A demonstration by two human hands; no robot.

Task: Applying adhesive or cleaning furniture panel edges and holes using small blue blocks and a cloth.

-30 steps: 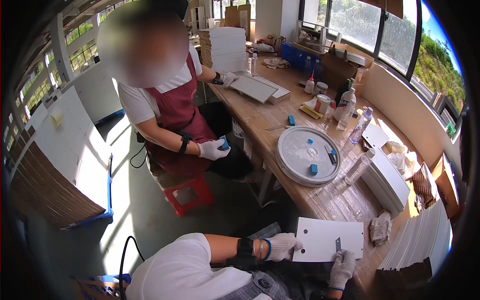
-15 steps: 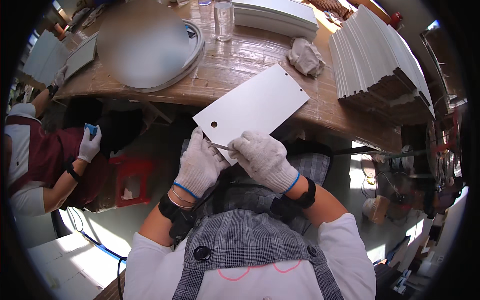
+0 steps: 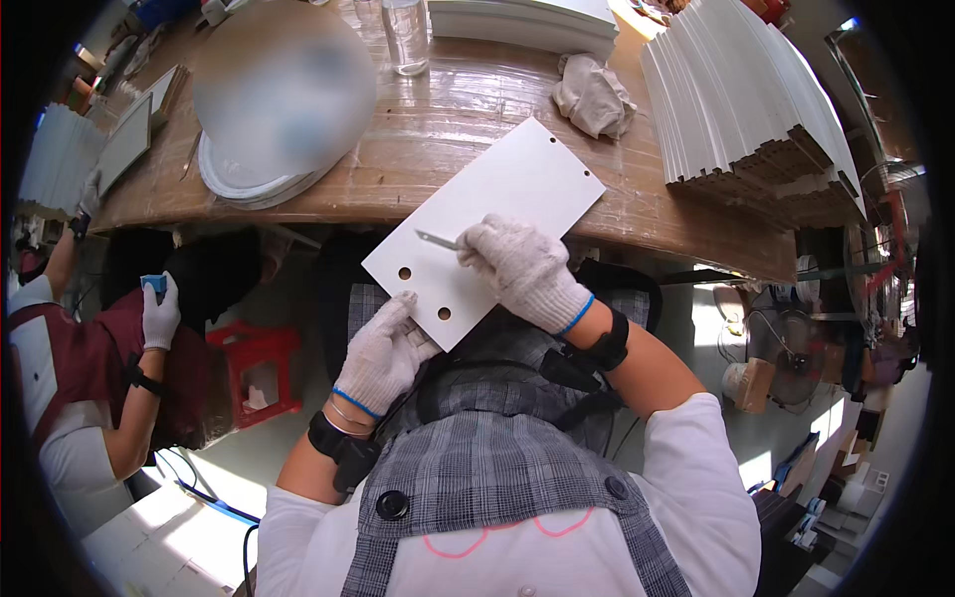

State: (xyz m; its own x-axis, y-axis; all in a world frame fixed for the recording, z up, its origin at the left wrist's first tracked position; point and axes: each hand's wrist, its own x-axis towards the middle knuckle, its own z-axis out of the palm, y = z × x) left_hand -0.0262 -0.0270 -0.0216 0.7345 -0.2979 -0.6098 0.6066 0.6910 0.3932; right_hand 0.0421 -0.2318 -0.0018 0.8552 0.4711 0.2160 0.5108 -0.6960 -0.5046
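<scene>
A white rectangular panel (image 3: 507, 204) lies slantwise, its far part over the table edge and its near end above my lap. Two round holes show at the near end, with two smaller dark ones by the far edge. My left hand (image 3: 383, 348), in a white knit glove, grips the panel's near end, thumb on top and fingers underneath. Above the panel's middle, my gloved right hand (image 3: 517, 264) is closed on a small knife (image 3: 436, 240). Its thin grey blade points left over the white face; whether it touches cannot be made out. The handle is hidden in the glove.
Beyond the panel, a crumpled cloth (image 3: 594, 97) lies on the table (image 3: 468, 119). A clear bottle (image 3: 406, 40) stands farther back. Tall stacked white panels (image 3: 746, 95) occupy the right. At left, a co-worker's gloved hand (image 3: 160, 308) holds a blue block near a red stool (image 3: 254, 373).
My right hand and the knife have moved up from the near edge to over the panel's face. My left hand has shifted slightly down and left, uncovering the second large hole.
</scene>
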